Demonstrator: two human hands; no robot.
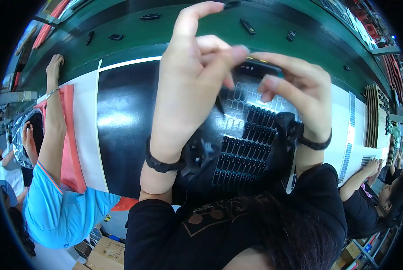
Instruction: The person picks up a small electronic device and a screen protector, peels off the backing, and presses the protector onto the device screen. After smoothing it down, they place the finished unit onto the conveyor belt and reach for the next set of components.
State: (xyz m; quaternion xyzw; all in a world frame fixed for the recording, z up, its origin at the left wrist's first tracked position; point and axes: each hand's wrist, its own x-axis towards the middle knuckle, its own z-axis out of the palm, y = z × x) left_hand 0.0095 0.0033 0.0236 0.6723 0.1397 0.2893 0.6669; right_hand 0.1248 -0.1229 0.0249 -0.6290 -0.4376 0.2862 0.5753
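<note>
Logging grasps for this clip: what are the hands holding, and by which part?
Both hands hold a small black oblong device: the right hand grips its right end, the left hand pinches its left end with its fingertips.

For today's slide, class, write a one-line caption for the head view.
Both raised hands, left hand and right hand, pinch a small dark part above a black tray of slotted pieces.

both hands (246, 85) raised on a small black part (255, 69) — tray of black pieces (251, 144) beneath
</note>
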